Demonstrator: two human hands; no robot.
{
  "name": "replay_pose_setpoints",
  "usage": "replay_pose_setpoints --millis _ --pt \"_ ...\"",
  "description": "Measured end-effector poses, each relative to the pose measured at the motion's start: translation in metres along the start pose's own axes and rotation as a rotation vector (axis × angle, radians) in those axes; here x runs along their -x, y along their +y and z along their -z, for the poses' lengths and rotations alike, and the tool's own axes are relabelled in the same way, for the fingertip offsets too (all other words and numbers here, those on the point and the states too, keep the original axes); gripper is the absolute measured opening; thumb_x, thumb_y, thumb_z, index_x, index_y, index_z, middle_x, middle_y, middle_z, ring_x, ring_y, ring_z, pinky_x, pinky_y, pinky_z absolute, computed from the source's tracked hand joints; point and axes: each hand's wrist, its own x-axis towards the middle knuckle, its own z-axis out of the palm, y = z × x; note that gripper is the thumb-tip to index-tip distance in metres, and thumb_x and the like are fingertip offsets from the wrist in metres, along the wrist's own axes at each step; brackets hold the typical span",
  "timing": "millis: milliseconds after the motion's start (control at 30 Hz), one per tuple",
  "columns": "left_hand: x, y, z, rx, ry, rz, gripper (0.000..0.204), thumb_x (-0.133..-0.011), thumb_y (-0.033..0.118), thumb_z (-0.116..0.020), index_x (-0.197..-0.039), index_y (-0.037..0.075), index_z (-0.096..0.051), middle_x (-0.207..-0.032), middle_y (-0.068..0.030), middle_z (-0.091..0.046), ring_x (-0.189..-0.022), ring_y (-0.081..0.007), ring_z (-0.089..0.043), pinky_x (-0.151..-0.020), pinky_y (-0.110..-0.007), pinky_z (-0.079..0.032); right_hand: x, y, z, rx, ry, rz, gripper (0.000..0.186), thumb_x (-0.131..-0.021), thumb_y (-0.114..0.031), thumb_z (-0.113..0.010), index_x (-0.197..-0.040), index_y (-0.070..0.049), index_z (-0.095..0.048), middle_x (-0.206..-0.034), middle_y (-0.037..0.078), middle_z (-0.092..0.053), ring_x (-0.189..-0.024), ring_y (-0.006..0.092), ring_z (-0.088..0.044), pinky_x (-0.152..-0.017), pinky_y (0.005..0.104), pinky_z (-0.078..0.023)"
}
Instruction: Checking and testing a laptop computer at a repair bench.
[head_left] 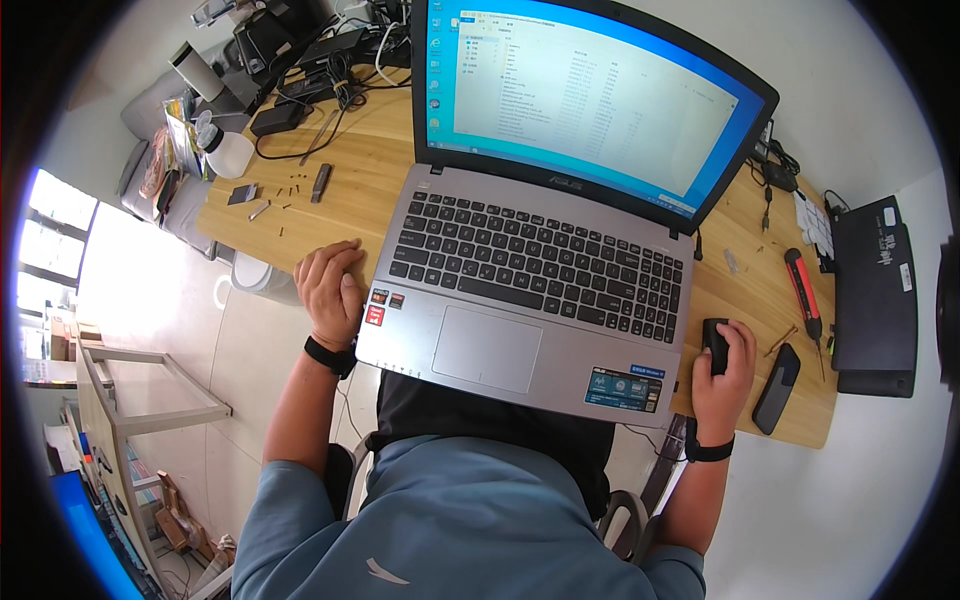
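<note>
A silver laptop [484, 381] with a black keyboard stands on the wooden desk [260, 205], its screen [590, 90] showing a file-list window on a blue background. My left hand [325, 290] rests on the desk edge just left of the laptop, holding nothing, fingers loosely bent and slightly apart. My right hand [725, 375] is wrapped over a black mouse [714, 350] at the laptop's right. A dark phone-like object [776, 390] and a red-and-black screwdriver [800, 285] lie right of it.
Small screws, a dark stick [321, 182], a white bottle [228, 155] and tangled cables [345, 90] lie at the back left. A black tablet-like board [870, 290] stands at the far right. A metal-framed stand [160, 390] is on the floor to the left.
</note>
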Motion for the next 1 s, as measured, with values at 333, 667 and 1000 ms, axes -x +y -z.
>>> replay_pose_setpoints --millis 333,667,1000 --pt "-0.0002 0.0001 0.0011 -0.001 -0.005 0.000 0.030 -0.094 0.023 -0.053 -0.101 0.006 -0.076 -0.113 -0.0076 -0.078 -0.105 -0.0282 -0.069 -0.099 -0.041 -0.044 -0.0001 0.0005 -0.0004 0.009 0.006 0.009 0.041 -0.083 0.004 -0.067 -0.123 -0.002 -0.065 -0.130 0.021 -0.064 -0.116 0.0436 -0.065 -0.099 0.0471 -0.055" --pt "-0.0007 0.0017 0.0014 -0.002 -0.004 0.004 0.030 -0.096 0.024 -0.052 -0.101 0.006 -0.076 -0.113 -0.0074 -0.077 -0.106 -0.0285 -0.069 -0.099 -0.041 -0.044 0.0012 0.0019 -0.0018 0.017 0.003 -0.013 0.039 -0.087 0.003 -0.067 -0.126 -0.002 -0.065 -0.133 0.022 -0.062 -0.118 0.0440 -0.064 -0.100 0.0476 -0.054" --pt "-0.0017 0.0020 0.0014 0.000 0.000 0.000 0.030 -0.096 0.025 -0.052 -0.101 0.006 -0.076 -0.112 -0.0078 -0.078 -0.105 -0.0287 -0.069 -0.099 -0.041 -0.045 0.0017 0.0025 -0.0016 0.016 0.007 -0.007 0.040 -0.090 0.001 -0.069 -0.129 -0.003 -0.064 -0.135 0.022 -0.062 -0.121 0.0440 -0.063 -0.103 0.0474 -0.053"
